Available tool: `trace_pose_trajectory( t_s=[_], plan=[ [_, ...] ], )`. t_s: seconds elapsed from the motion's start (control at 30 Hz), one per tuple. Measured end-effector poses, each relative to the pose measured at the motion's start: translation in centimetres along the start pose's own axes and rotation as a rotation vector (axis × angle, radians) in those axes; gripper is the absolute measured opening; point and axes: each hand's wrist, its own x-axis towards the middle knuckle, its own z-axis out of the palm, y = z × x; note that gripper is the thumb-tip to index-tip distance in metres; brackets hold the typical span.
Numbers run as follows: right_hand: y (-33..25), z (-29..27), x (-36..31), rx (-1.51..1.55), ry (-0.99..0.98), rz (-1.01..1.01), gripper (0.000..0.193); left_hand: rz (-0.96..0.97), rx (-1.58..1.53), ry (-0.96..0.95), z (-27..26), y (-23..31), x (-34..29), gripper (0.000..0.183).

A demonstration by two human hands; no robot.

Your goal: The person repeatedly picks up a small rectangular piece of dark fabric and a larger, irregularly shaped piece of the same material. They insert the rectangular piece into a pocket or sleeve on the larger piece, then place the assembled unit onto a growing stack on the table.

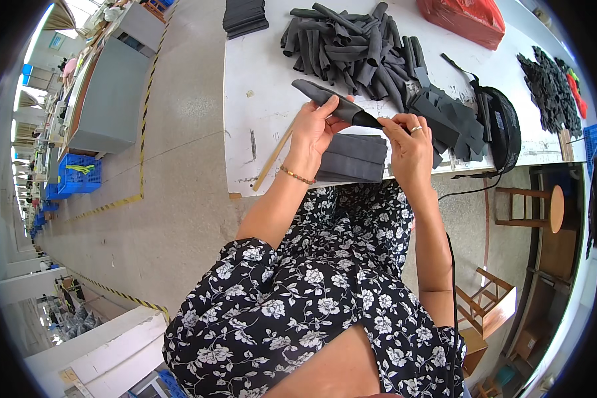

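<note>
A dark grey fabric tube (pixel 361 117) is held slantwise above the near edge of the table. My left hand (pixel 317 126) is closed around its middle, thumb on top. At the tube's right end, the fingertips of my right hand (pixel 410 142) pinch the fabric beside the dark opening. Below the tube, a stack of flat dark fabric pieces (pixel 355 159) lies at the table edge between my wrists. Farther back is a heap of similar rolled tubes (pixel 341 50). Loose flat dark pieces (pixel 454 119) are spread out just beyond my right hand.
The white table (pixel 252 116) also bears a thin wooden stick (pixel 272 159), a black bag (pixel 504 129) with a cord, a red plastic bag (pixel 464 20), a dark stack (pixel 245 16) and a dark scrap pile (pixel 550 89). Wooden stools (pixel 556 208) stand at the right.
</note>
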Motion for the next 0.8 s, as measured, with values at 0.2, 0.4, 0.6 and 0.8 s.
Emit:
trace_pose_trajectory(
  t_s=[0.2, 0.4, 0.6, 0.8],
  plan=[
    [-0.6, 0.1, 0.0, -0.173, 0.083, -0.077, 0.029, 0.139, 0.032, 0.060, 2.2, -0.1, -1.9, 0.024],
    [-1.3, 0.7, 0.0, -0.127, 0.150, -0.064, 0.030, 0.326, 0.057, 0.087, 3.9, 0.2, -3.5, 0.025],
    [-0.5, -0.1, 0.1, -0.066, 0.155, -0.067, 0.032, 0.183, 0.047, 0.018, 2.9, 1.1, -2.9, 0.023],
    [-0.7, -0.3, 0.0, -0.219, 0.193, -0.153, 0.033, 0.096, 0.030, -0.021, 2.1, 1.1, -2.3, 0.020]
  ],
)
